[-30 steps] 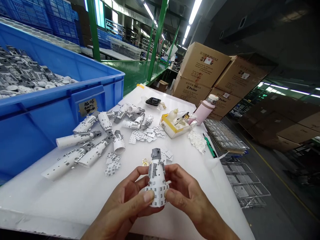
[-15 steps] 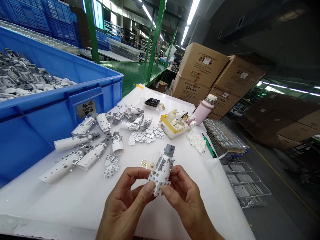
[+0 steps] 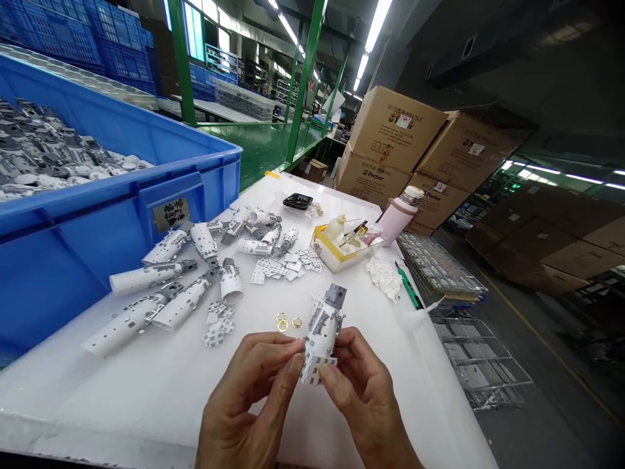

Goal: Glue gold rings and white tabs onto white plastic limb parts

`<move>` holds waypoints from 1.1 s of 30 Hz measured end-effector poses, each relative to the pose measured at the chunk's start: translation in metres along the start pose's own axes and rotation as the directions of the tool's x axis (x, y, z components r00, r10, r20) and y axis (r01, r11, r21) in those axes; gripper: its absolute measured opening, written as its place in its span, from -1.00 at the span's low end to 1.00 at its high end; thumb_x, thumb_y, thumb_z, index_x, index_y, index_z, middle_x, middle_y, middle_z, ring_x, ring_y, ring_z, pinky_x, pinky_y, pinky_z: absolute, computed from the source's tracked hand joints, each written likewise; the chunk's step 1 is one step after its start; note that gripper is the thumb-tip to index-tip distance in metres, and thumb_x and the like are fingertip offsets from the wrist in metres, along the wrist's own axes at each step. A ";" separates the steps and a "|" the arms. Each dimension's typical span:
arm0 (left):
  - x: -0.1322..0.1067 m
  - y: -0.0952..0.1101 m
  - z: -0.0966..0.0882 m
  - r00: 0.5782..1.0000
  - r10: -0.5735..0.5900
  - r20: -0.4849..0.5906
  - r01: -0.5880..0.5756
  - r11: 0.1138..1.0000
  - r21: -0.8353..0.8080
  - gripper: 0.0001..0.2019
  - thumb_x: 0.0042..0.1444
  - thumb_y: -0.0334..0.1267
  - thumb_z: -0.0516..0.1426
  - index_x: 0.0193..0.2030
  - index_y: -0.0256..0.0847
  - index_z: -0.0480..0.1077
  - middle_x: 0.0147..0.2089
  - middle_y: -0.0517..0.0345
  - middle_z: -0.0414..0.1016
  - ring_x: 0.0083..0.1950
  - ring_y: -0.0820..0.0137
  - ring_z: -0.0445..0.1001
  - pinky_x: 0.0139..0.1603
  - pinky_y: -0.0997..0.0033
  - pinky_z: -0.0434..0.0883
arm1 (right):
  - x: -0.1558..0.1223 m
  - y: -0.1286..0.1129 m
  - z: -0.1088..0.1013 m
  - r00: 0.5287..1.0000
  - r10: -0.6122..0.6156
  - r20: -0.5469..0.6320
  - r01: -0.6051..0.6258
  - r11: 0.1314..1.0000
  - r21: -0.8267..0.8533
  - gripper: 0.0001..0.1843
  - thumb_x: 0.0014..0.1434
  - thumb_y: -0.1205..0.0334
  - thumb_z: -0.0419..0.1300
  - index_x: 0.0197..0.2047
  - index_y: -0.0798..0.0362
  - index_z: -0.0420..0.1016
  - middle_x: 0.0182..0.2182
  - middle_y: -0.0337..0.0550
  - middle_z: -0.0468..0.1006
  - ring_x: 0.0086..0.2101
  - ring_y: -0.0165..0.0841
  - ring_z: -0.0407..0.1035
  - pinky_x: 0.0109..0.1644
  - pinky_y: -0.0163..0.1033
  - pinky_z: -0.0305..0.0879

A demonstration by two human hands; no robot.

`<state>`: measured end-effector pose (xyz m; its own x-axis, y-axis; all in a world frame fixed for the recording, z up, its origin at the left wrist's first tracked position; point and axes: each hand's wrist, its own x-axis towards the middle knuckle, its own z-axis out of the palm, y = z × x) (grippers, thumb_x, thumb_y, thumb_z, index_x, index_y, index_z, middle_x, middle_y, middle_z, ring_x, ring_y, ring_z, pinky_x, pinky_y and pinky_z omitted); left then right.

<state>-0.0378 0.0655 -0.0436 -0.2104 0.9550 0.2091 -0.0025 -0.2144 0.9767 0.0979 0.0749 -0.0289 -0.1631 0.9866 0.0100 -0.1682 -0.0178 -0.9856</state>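
Note:
Both hands hold one small white cone-shaped plastic part (image 3: 323, 329) with grey fittings and a grey block on top, raised above the white table (image 3: 146, 391). My left hand (image 3: 254, 397) pinches its lower end with thumb and forefinger. My right hand (image 3: 364, 394) grips the same end from the right, thumb on a small white perforated piece (image 3: 312, 369) at the part's base. Three small gold rings (image 3: 286, 322) lie on the table just beyond the hands.
Several long white perforated tubes (image 3: 161, 293) and loose perforated pieces (image 3: 283, 264) lie mid-table. A big blue bin (image 3: 122, 215) full of grey and white parts stands at left. A yellow-rimmed tray (image 3: 342, 251), a pink bottle (image 3: 398, 215), metal racks (image 3: 434, 267) and cardboard boxes (image 3: 395, 130) are at right.
The part was turned and tilted to the right between the hands. The hands shifted slightly right and the fingers moved down onto the perforated piece at its base.

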 end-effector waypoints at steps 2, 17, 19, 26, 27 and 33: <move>-0.001 -0.002 -0.004 0.988 0.149 0.041 -0.153 0.974 0.165 -0.79 0.19 -0.31 0.16 -0.10 0.10 0.52 -0.11 0.23 0.45 -0.07 0.45 0.49 -0.09 0.62 0.46 | -0.001 0.003 0.001 0.999 -0.012 -0.030 0.012 1.000 0.004 -0.74 0.19 0.06 0.27 -0.14 0.00 0.37 -0.22 -0.21 0.52 -0.17 -0.37 0.40 -0.04 -0.31 0.33; -0.001 -0.007 -0.012 0.934 0.309 0.179 -0.353 0.877 0.327 -0.60 0.17 -0.40 0.18 0.13 0.05 0.46 0.05 0.12 0.53 0.00 0.35 0.53 0.00 0.50 0.47 | -0.005 0.004 0.005 0.995 -0.069 -0.067 0.067 0.997 -0.023 -0.82 0.23 0.15 0.24 -0.19 0.01 0.34 -0.20 -0.20 0.52 -0.14 -0.38 0.43 0.00 -0.32 0.35; 0.000 -0.008 -0.012 0.930 0.317 0.183 -0.363 0.870 0.335 -0.60 0.18 -0.41 0.17 0.14 0.04 0.45 0.04 0.13 0.54 0.01 0.37 0.53 0.02 0.52 0.46 | -0.006 0.003 0.003 0.996 -0.060 -0.060 0.057 0.997 -0.049 -0.82 0.24 0.14 0.23 -0.16 0.01 0.35 -0.14 -0.16 0.51 -0.09 -0.35 0.42 0.01 -0.31 0.35; -0.003 -0.010 -0.008 0.972 0.225 0.070 -0.236 0.927 0.292 -0.76 0.18 -0.33 0.19 -0.04 0.05 0.48 -0.10 0.28 0.60 -0.08 0.46 0.56 -0.01 0.60 0.45 | -0.009 0.000 0.000 0.998 -0.009 -0.067 -0.002 0.985 -0.170 -0.77 0.25 0.10 0.20 -0.09 0.01 0.34 -0.07 -0.08 0.51 -0.06 -0.29 0.44 0.05 -0.25 0.37; -0.003 -0.010 -0.007 0.976 0.212 0.045 -0.216 0.938 0.272 -0.79 0.17 -0.32 0.20 -0.08 0.05 0.49 -0.12 0.31 0.60 -0.09 0.47 0.57 -0.02 0.61 0.45 | -0.009 0.000 0.000 0.998 -0.018 -0.060 0.008 0.984 -0.176 -0.78 0.25 0.10 0.20 -0.09 0.01 0.35 -0.07 -0.07 0.51 -0.06 -0.28 0.44 0.04 -0.25 0.38; -0.004 -0.015 -0.004 0.985 0.170 0.044 -0.175 0.961 0.215 -0.87 0.16 -0.32 0.19 -0.20 0.02 0.50 0.00 0.30 0.59 0.03 0.43 0.55 0.12 0.50 0.42 | -0.006 0.002 0.002 0.995 -0.068 -0.067 0.055 0.982 -0.181 -0.78 0.24 0.13 0.21 -0.11 0.05 0.36 -0.09 -0.04 0.53 -0.07 -0.28 0.46 0.01 -0.27 0.42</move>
<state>-0.0404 0.0643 -0.0595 -0.1644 0.9129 0.3736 0.2444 -0.3292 0.9121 0.0966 0.0686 -0.0309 -0.0858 0.9942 0.0653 0.0016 0.0657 -0.9978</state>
